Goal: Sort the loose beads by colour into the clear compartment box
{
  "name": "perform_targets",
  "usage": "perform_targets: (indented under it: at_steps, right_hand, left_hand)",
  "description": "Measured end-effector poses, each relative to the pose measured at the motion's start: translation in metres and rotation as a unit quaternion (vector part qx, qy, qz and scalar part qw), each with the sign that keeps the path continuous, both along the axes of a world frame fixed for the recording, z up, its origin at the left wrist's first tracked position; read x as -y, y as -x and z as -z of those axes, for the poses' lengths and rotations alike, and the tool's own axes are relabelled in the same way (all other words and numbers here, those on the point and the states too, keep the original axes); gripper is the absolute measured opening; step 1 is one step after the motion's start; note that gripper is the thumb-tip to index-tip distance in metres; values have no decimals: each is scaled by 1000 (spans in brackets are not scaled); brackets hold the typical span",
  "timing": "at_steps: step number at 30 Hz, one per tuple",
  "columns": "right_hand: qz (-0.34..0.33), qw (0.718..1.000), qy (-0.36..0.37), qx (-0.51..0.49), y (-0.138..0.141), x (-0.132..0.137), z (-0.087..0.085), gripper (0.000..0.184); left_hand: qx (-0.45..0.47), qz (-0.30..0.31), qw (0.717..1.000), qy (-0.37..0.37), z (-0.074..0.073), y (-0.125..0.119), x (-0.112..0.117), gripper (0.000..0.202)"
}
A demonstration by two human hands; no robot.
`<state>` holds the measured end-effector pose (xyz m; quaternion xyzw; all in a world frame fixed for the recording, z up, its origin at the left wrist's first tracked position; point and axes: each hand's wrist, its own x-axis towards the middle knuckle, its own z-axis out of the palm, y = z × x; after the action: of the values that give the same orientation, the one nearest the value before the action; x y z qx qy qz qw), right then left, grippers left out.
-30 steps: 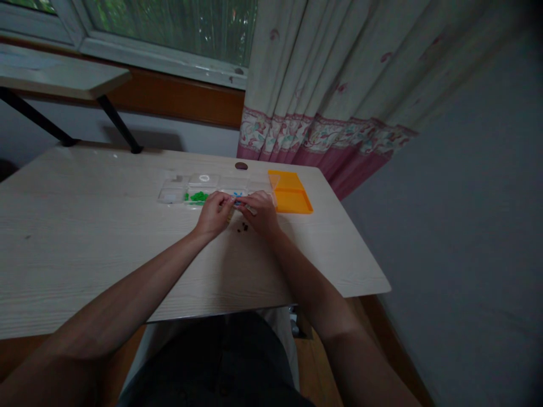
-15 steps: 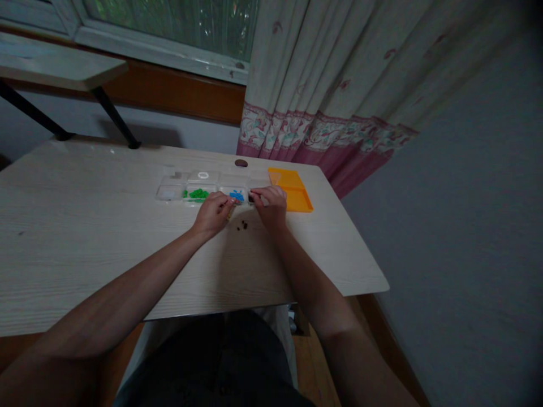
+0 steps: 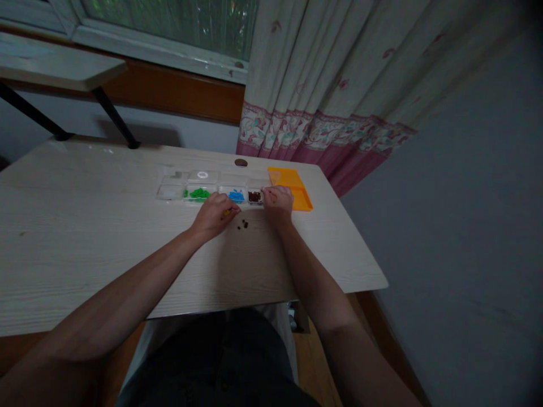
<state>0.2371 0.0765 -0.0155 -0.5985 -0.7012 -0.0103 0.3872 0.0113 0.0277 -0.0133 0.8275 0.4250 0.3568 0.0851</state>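
Note:
A row of small clear plastic boxes with raised lids stands on the table. Inside them are green pieces (image 3: 199,194), blue pieces (image 3: 236,196) and dark brown pieces (image 3: 254,196); the leftmost clear box (image 3: 168,191) shows no coloured pieces. My left hand (image 3: 215,215) is closed in front of the green and blue boxes, with a bit of a small yellow piece (image 3: 226,212) showing at its fingers. My right hand (image 3: 279,203) is at the right edge of the brown pieces' box, fingertips pinched together; what they grip is too small to tell. Several loose brown pieces (image 3: 245,224) lie on the table between my hands.
An orange open case (image 3: 300,198) lies just behind and right of my right hand. A dark oval object (image 3: 241,163) sits near the back edge. At the back left is a raised shelf (image 3: 63,68) on black legs. A curtain (image 3: 314,130) hangs behind the table.
My right hand has shifted right, off the brown pieces, which now show in their box. My left hand has drawn slightly down from the blue pieces, uncovering more of them.

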Motion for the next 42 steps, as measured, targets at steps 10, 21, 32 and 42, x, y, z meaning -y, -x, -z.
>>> perform_targets:
  at_steps: [10,21,32,42]
  right_hand:
    - [-18,1000,12,0,4,2,-1,29]
    - [-111,994,-6,25,11,9,-11,27]
    - [-271,960,-4,72,32,29,-17,31]
    - [-278,959,1,60,34,30,-19,31]
  left_hand:
    - [-104,66,992,-19,6,-2,1,18]
    - [8,-40,999,2,-1,-4,0,19]
    - [132,-104,985,27,-1,0,-3,29]
    - [93,-89,992,15,-3,0,-1,36]
